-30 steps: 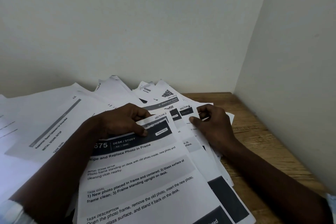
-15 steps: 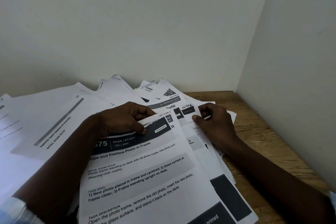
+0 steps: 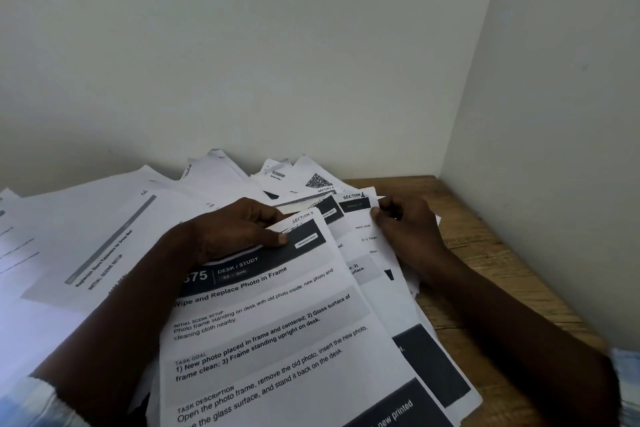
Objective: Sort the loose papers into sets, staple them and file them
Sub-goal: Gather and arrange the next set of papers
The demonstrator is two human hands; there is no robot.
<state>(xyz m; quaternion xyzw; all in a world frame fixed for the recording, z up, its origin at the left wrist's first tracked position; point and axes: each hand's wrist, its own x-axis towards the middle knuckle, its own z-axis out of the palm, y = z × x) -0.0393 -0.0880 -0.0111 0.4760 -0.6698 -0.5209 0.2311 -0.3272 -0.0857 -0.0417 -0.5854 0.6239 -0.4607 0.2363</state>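
A fanned stack of printed sheets lies on the wooden desk (image 3: pixel 485 274). The top sheet (image 3: pixel 277 329) reads "Wipe and Replace Photo in Frame" and is marked Section 3. My left hand (image 3: pixel 232 232) pinches its top edge, thumb on the dark header. To the right, my right hand (image 3: pixel 405 232) pinches the upper right corner of a lower sheet marked Section 4 (image 3: pixel 356 215), lifted a little from the sheets under it. More sheets of the stack show between the two.
Loose white papers (image 3: pixel 97 239) spread over the desk's left side, and others (image 3: pixel 311 177) with a QR code lie against the back wall. Walls close the desk at the back and right. Bare wood shows along the right edge.
My right hand has slid up and right along the Section 4 sheet, raising its corner. My left hand keeps its hold on the top sheet.
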